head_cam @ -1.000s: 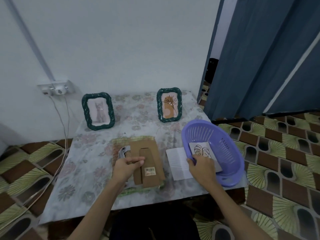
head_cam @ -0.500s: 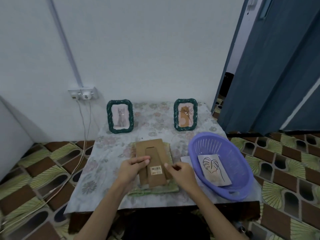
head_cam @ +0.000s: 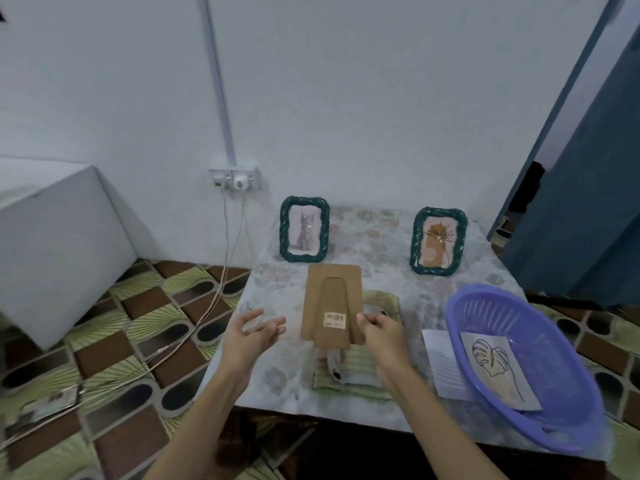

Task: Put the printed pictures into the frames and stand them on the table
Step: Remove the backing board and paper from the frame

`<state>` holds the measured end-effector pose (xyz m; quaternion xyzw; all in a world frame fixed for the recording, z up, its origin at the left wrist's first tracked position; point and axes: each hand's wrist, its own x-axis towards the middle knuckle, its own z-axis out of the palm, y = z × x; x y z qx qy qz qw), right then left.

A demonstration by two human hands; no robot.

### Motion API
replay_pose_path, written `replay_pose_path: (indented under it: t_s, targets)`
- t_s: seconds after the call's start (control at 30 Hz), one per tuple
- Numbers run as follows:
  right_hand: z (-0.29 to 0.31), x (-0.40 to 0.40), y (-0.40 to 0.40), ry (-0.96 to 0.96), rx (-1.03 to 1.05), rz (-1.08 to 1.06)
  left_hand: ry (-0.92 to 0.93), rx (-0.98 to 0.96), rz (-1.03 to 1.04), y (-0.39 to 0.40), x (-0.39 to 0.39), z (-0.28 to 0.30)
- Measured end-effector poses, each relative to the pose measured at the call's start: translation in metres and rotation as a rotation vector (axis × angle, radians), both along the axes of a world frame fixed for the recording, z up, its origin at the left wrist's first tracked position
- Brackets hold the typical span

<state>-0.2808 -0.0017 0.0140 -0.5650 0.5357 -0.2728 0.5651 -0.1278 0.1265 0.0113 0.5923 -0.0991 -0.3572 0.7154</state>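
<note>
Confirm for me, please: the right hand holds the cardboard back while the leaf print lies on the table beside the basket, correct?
Not quite. The right hand does hold the cardboard back, but the head view shows the leaf print lying inside the basket, not beside it.

Matt brown cardboard backing (head_cam: 332,308), glossy lilac plastic basket (head_cam: 540,327), rope-like woven green frames (head_cam: 304,233), and smooth floral cloth over the table (head_cam: 277,375).

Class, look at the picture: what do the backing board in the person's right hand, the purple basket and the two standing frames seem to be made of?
Backing board: brown cardboard, matt, with a flat cut stand flap and a paper sticker. Purple basket: moulded plastic, slightly glossy, with slotted walls. Standing frames: dark green twisted rope or woven fibre, judging by the ridged borders; the exact material is uncertain.
</note>
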Motion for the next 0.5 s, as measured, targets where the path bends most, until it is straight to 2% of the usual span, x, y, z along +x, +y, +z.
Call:
replay_pose_path:
  t_s: [0.1, 0.2, 0.3, 0.5]
  targets:
    - [-0.002, 0.021, -0.006, -0.068, 0.049, -0.100, -0.040, 0.116, 0.076, 0.018, 0.028, -0.009]
    - [-0.012, 0.039, -0.008, -0.025, 0.048, -0.129, -0.097, 0.228, 0.138, 0.037, 0.057, -0.018]
    - [-0.033, 0.059, -0.003, 0.087, 0.006, -0.075, -0.090, 0.324, 0.196, 0.056, 0.084, -0.026]
    - [-0.076, 0.101, 0.015, 0.294, -0.025, 0.104, -0.111, 0.370, 0.209, 0.082, 0.115, -0.047]
